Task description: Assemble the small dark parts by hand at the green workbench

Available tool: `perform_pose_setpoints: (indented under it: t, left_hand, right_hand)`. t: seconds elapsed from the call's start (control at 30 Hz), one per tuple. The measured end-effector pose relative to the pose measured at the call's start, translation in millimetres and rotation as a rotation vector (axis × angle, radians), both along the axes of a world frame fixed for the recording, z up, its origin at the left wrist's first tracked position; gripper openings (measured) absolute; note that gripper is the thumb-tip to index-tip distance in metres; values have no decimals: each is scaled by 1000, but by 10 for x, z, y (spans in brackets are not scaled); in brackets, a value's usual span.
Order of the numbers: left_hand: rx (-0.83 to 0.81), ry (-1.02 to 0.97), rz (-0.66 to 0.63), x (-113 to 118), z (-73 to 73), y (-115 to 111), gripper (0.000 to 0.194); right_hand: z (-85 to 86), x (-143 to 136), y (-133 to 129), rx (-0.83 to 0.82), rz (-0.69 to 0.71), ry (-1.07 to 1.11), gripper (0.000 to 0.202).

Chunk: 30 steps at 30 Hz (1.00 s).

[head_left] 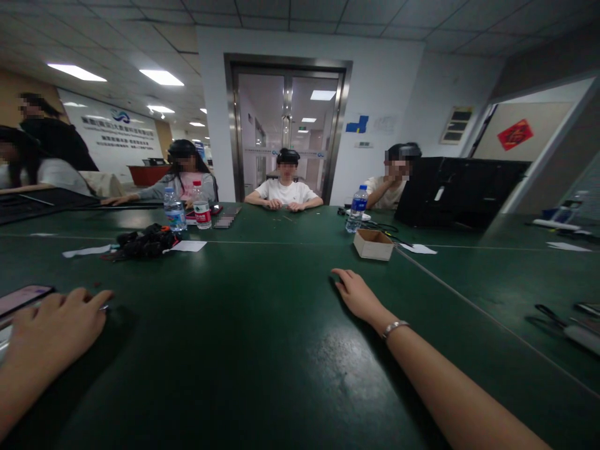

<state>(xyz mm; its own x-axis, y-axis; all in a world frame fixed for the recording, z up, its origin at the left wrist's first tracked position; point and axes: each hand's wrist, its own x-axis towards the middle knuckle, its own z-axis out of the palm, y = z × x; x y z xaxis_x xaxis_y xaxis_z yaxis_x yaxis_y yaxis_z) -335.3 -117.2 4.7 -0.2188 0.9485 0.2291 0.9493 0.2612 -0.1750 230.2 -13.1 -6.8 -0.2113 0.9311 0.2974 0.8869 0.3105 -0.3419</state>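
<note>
On the left, my left hand (pixel 60 322) is over the green table (pixel 225 325), beside a phone (pixel 25 299). Its fingers are partly bent and spread a little; a small shiny edge shows under the fingertips, and what it belongs to is hidden. My right hand (pixel 359 294) rests on the table right of the middle, fingers reaching forward and somewhat apart, with nothing in them. A metal bracelet (pixel 395 328) circles the right wrist. Beyond that hand stands a small open cardboard box (pixel 374 245).
Further back are a tangle of black cables (pixel 147 242), white papers (pixel 189 246), two bottles at left, another bottle (pixel 357 209) and a black monitor (pixel 450 194). Several people sit along the far side. Cables and a grey object (pixel 584 337) lie at right.
</note>
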Motion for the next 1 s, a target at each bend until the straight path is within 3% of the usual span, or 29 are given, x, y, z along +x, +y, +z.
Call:
perform_pose_setpoints:
  t: [0.2, 0.27, 0.33, 0.43, 0.63, 0.7, 0.77, 0.87, 1.0]
  left_hand:
    - [58, 181, 49, 316, 170, -103, 46]
    - [76, 216, -29, 414, 196, -76, 49]
    - [73, 225, -210, 599, 204, 11, 50]
    - [5, 97, -475, 1120, 190, 247, 51]
    - [19, -377, -782, 2638, 87, 810, 33]
    - [49, -496, -798, 3085, 38, 928, 33]
    - [51, -584, -754, 3431, -4, 995, 44]
    - [55, -688, -721, 3720, -43, 1032, 56]
    - [60, -822, -716, 3755, -65, 1055, 47]
  right_hand:
    - [-15, -427, -103, 4, 93, 108, 35]
    - [-19, -564, -112, 1, 121, 106, 32]
    - [-26, -698, -94, 3, 123, 97, 30]
    - [-37, -866, -24, 4, 102, 118, 26]
    - [-56, -929, 164, -1, 35, 321, 14]
    - [-67, -863, 223, -2, 53, 469, 14]
    - [-80, -781, 274, -21, 50, 674, 17]
    - [-107, -680, 331, -68, 19, 970, 26]
    - [-144, -666, 364, -213, 34, 1232, 39]
